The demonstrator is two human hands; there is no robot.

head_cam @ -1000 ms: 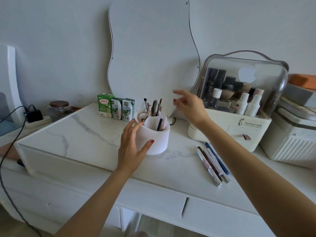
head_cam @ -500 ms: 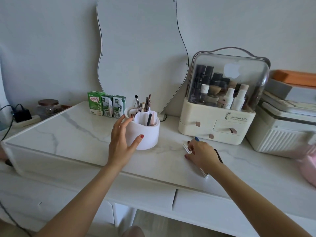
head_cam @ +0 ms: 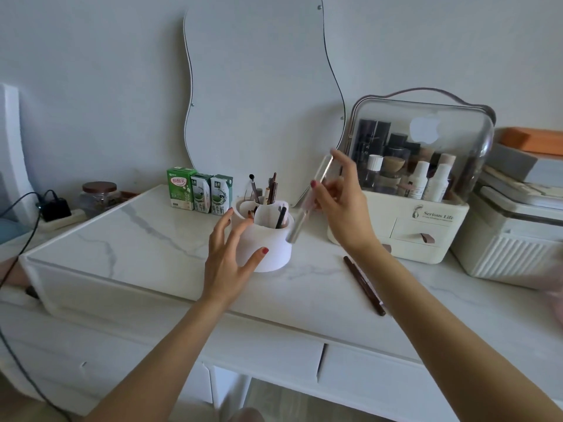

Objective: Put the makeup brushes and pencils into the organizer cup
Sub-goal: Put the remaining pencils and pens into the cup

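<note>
Right hand [head_cam: 341, 202] pinching silver pencil [head_cam: 307, 205], tilted, lower end by cup [head_cam: 268, 248] rim, top blurred. Left hand [head_cam: 228, 254] open, fingers spread vs cup side. Brown pencil [head_cam: 364, 284] flat nr counter [head_cam: 152, 239] front edge, partly behind forearm.

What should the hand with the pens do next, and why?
Probably tip the pens upright and lower them into the white cup. The right hand holds them slanted just beside the cup's rim, and the left hand steadies the cup. One brown pencil lies on the table.
</note>
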